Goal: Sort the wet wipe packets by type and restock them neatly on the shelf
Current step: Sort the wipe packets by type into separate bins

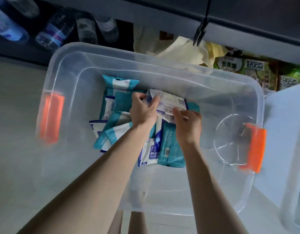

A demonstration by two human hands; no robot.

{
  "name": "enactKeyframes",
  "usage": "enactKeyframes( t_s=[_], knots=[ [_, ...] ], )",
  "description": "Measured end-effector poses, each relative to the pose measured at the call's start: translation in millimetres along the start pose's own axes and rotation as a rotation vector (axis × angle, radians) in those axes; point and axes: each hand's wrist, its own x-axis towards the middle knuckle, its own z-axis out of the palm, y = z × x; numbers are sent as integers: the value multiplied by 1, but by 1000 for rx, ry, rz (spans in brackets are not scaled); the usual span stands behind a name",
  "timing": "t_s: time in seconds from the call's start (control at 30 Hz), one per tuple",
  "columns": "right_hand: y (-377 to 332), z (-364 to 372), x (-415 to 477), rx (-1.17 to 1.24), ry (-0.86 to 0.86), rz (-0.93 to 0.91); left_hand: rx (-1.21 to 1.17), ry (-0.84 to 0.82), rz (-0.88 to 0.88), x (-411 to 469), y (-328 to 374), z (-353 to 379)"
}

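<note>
A clear plastic bin point(162, 205) with orange handles stands on the floor below me. Inside lie several wet wipe packets, teal-and-white ones point(119, 105) and purple-and-white ones point(148, 155), in a loose heap. Both hands reach into the bin. My left hand point(142, 110) and my right hand point(188, 125) pinch the two ends of a white and purple packet point(171, 103) held above the heap. The packets under my forearms are partly hidden.
Water bottles point(58, 31) lie on the low shelf at the back left. Green snack packs point(247, 68) and a cream cloth point(184, 48) fill the shelf at the back right. A second clear bin point(284, 149) stands at the right. A black clip point(200, 33) hangs from above.
</note>
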Motion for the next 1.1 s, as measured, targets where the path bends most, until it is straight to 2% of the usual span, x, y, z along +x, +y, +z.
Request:
enactKeyframes(
  t_s=[0.13, 0.23, 0.33, 0.43, 0.5, 0.67, 0.83, 0.93, 1.1],
  knots=[
    [1, -15, -3, 66, -11, 12, -22, 4, 134, -8, -4, -10],
    [5, -30, -11, -52, -33, -103, -18, -65, 265, -27, 1, -30],
    [5, -46, -17, -9, -326, -137, -93, -198, 197, -41, 4, -49],
    [4, -56, -26, 151, -596, -26, -51, -288, 117, -49, -1, -53],
    [8, -60, -32, 199, -690, 49, -9, -291, 80, -56, -4, -50],
    [33, -61, -42, 107, -618, 135, 144, -427, 56, -66, -25, -46],
    [45, -61, -42, 71, -370, 230, 447, -295, 231, -66, -49, -48],
    [53, -59, -34, 20, -370, 257, 726, -341, 403, -65, -58, -44],
    [59, -49, -28, 41, -394, 317, 1072, -360, 491, -51, -50, -34]
  ],
)
